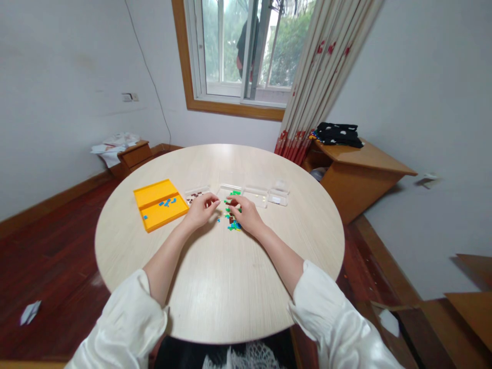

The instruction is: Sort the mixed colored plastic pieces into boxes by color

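A small pile of mixed toy bricks (232, 225), green, blue, brown and yellow, lies at the middle of the round table (230, 287). My right hand (248, 216) hovers over this pile, fingers curved and thumb apart from the index finger. A dark brown piece shows between its fingertips, but I cannot tell whether it is gripped. Left of the pile, my left hand (202, 211) has thumb and index pinched together; whatever they hold is too small to name. Just behind that hand, a clear tray (198, 189) holds brown pieces. Green pieces (236, 193) lie in another clear tray (226, 186).
At left lies an open yellow case (154, 193) with several blue pieces (167, 203). Clear trays (255, 196) and small lidded boxes (278, 198) stand right of my hands. A wooden desk (365, 164) with dark cloth (338, 135) stands beyond the table at right.
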The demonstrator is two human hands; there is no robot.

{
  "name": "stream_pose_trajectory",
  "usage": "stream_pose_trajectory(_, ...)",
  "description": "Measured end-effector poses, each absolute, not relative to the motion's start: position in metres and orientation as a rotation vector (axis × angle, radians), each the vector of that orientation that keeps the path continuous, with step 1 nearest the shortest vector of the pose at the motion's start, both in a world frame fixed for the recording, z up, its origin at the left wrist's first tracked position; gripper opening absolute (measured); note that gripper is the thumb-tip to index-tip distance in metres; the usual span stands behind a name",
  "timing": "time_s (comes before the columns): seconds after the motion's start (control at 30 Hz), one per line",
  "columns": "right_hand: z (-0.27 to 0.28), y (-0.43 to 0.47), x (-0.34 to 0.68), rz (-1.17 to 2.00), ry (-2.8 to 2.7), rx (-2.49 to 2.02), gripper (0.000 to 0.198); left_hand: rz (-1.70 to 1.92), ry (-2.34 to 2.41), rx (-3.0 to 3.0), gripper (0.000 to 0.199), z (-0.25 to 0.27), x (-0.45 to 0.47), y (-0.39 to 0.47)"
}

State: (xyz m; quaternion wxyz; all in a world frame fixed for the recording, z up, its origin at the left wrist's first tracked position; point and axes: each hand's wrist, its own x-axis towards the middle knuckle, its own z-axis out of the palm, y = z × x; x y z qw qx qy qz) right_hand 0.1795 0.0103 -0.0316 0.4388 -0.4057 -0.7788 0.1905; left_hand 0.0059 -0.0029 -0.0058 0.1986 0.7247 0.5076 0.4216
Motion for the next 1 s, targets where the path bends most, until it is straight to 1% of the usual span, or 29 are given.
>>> stream_pose_trajectory(0.3,-0.0303,0.0089,0.1794,0.497,-1.925,-1.048,0.025,1.185,1.435,2.014,0.021,-0.0072,0.006,-0.0019)
stream_pose_trajectory(0.53,-0.0327,0.0108,0.1793,0.503,-1.917,-1.049,0.027,1.165,1.441,2.014,0.029,-0.0086,0.0057,0.0001)
stream_pose_trajectory(0.8,-0.0343,0.0118,0.1785,0.515,-1.91,-1.045,0.027,1.142,1.504,2.008,0.034,-0.0058,0.0058,-0.0006)
stream_pose_trajectory(1.0,-0.0343,0.0115,0.1793,0.515,-1.913,-1.048,0.027,1.235,1.64,1.915,0.036,-0.0058,0.0025,0.0024)
